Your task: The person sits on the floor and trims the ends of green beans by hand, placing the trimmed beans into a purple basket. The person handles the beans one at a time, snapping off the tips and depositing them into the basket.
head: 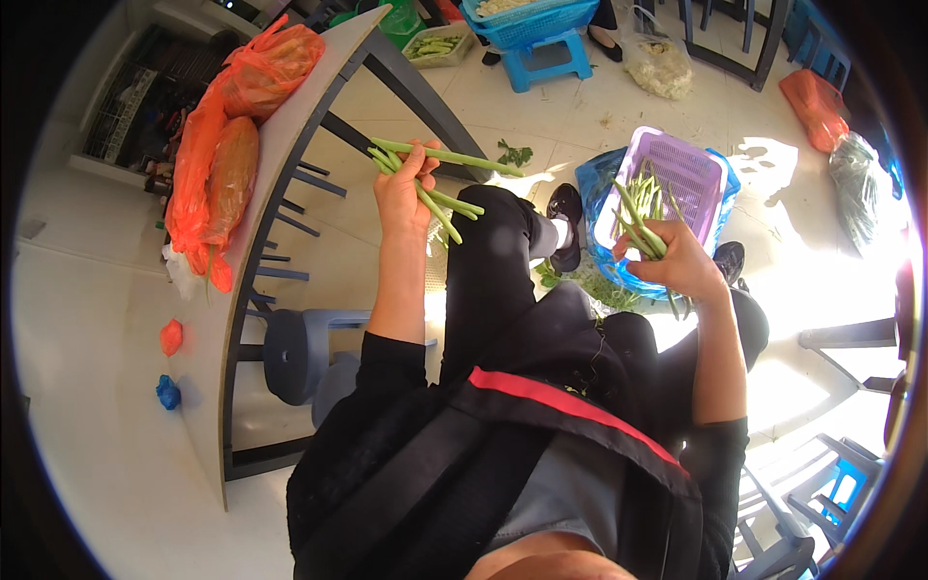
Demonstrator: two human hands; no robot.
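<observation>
Several green vegetable stalks [453, 156] are gripped in my left hand [404, 196], raised over my left thigh. They fan out, with one longer stalk lying across the fingers above the others. My right hand [678, 261] holds a bunch of thin green stalks [638, 228] just above the near end of a purple plastic basket [699, 174]. More thin stalks [644, 192] lie inside that basket. Crumpled blue plastic [600, 177] surrounds the basket on the floor between my feet. My right hand hides part of the basket's near rim.
Orange plastic bags [239, 145] lie on the table [312, 94] at left, with grey stools [290, 355] beneath it. Leafy scraps [602, 286] litter the floor. Farther off stand a blue stool [547, 61] under blue baskets, a tray of greens [438, 47] and a clear bag [658, 69]. Another person's shoe [605, 43] shows there.
</observation>
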